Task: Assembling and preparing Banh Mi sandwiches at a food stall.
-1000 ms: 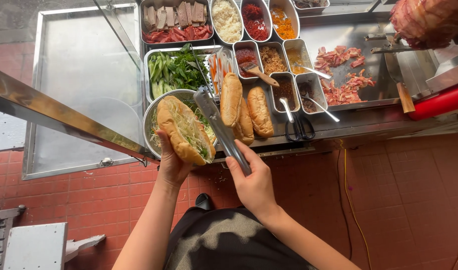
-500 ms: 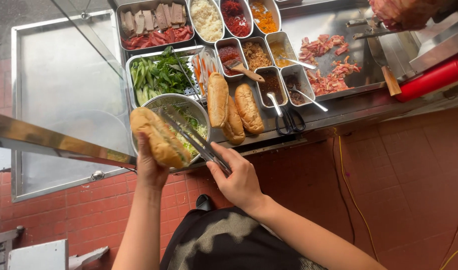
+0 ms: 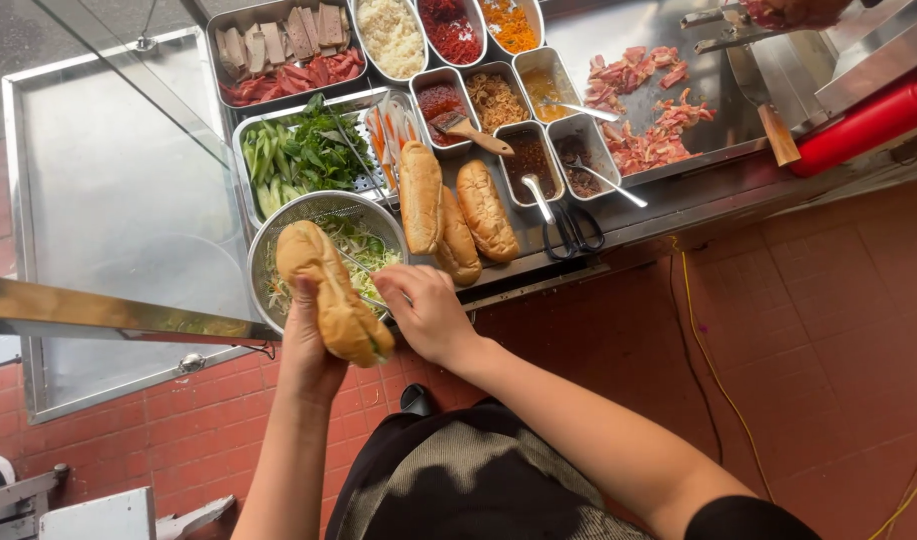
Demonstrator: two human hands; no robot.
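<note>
Four baguettes (image 3: 420, 195), two hands (image 3: 426, 313), one colander (image 3: 289, 212).

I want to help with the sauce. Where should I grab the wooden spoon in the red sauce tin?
Grab the wooden spoon by its free handle end, coming from the right. That end sticks out past the sauce tin toward the lower right; the other end sits in the red sauce.

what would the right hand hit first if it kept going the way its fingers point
Probably the shredded salad in the round metal colander: the right hand points up-left over its rim, holding thin metal tongs. Depth is unclear, so the filled baguette could come first.
</note>
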